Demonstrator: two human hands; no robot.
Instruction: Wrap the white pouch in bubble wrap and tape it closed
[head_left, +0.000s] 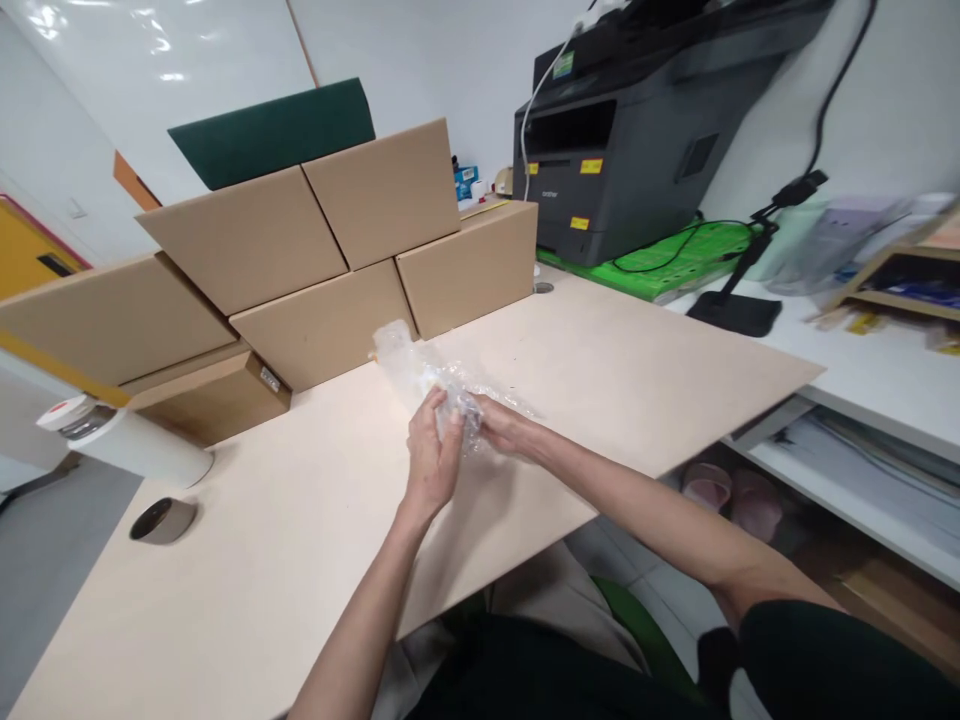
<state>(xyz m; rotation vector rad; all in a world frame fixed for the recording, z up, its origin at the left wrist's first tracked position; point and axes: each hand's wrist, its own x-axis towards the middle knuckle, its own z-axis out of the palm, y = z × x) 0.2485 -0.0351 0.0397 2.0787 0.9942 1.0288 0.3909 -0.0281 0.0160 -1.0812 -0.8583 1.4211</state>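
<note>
Clear, crinkled bubble wrap [397, 350] is bunched up over the middle of the pale wooden table. My left hand [433, 450] is closed around its near side, with the thumb pressed on the plastic. From the right, my right hand [499, 422] reaches in and grips the same wrap, its fingers partly hidden behind the plastic. Whether something lies inside the wrap I cannot tell. Both hands are close together just above the tabletop [315, 560].
Closed cardboard boxes [315, 325] are stacked along the back, a dark green box [277, 130] on top. At left stand a white bottle [142, 445] and a cup [161, 522]. A black printer [600, 150] and a black stand [735, 312] are at right.
</note>
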